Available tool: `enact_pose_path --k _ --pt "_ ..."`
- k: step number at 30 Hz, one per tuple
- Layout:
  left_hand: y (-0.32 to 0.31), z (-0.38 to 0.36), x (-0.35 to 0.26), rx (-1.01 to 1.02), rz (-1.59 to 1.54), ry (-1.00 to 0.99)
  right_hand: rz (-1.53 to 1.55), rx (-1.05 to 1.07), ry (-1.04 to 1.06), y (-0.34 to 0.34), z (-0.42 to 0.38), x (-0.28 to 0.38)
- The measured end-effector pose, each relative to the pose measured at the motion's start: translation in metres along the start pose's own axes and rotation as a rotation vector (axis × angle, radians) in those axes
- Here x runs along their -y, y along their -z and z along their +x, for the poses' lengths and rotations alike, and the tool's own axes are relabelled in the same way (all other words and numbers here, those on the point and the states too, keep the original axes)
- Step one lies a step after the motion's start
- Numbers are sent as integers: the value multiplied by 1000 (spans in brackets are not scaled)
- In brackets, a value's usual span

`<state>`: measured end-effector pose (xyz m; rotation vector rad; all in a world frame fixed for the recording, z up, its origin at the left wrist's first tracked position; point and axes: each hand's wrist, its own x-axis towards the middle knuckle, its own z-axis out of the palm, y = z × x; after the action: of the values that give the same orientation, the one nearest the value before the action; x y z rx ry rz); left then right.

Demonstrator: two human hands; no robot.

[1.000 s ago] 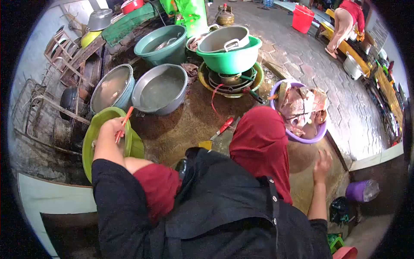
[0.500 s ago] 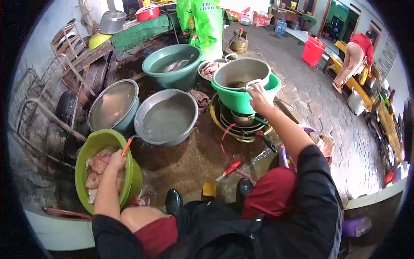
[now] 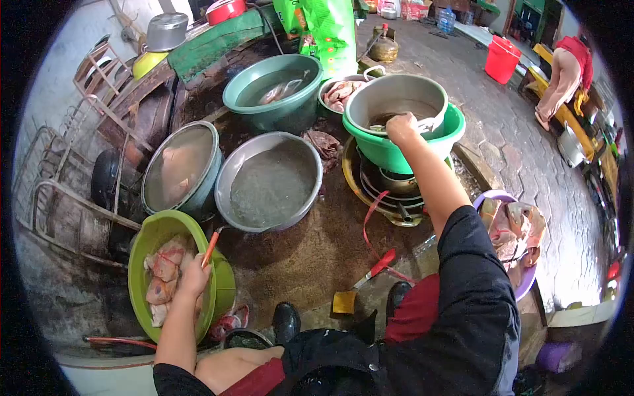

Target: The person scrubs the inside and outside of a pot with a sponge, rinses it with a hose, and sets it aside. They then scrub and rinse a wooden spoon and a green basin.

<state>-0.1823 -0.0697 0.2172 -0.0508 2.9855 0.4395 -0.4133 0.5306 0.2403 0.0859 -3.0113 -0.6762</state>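
My left hand (image 3: 194,276) is closed around an orange-handled tool (image 3: 210,248) with a short metal end; its kind I cannot make out. That hand is over the lime-green basin (image 3: 223,274), which holds pieces of pale pinkish fish or meat (image 3: 165,261). My right hand (image 3: 403,128) reaches over the near rim of a metal pot (image 3: 366,99), its fingers curled inside. Whatever they grip is hidden. The pot sits in a bright green basin (image 3: 370,150) on stacked pans (image 3: 403,188). Between my hands stands a grey basin of cloudy water (image 3: 317,178).
A blue-rimmed basin (image 3: 214,155), a teal basin (image 3: 228,99) and a purple basin of fish pieces (image 3: 526,282) stand around me. A red-handled scraper (image 3: 375,265) lies on the floor. Another person (image 3: 564,72) bends at a yellow bench, far right, near a red bucket (image 3: 500,61).
My right hand has moved from the pot's handle to inside its near rim. My left hand still grips the orange handle. The whole view has shifted slightly.
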Motion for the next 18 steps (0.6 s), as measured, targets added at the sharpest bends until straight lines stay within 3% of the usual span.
enact_pose_path --k 3,6,7,8,9,11,14,15,18 --pt "-1 0 -4 32 -19 50 55 67 -16 -4 -3 4" --pt "7 -2 -15 26 93 43 -47 -59 -20 -10 4 -5" --pt "7 -3 -14 20 87 60 -157 -359 -24 -2 0 -9" --pt "5 -4 -12 19 88 61 -117 -209 -81 8 0 -24" --pt "4 -2 -13 19 87 57 13 -386 -93 14 -4 -38" --pt "6 -1 -13 79 51 90 17 -443 -137 53 -23 -53" --pt "-3 4 -2 40 7 60 32 -765 -218 65 -24 -72" --pt "-7 5 0 43 1 65 85 -660 -351 82 -27 -77" --pt "-12 8 4 29 -13 46 48 -871 -487 84 -20 -103"
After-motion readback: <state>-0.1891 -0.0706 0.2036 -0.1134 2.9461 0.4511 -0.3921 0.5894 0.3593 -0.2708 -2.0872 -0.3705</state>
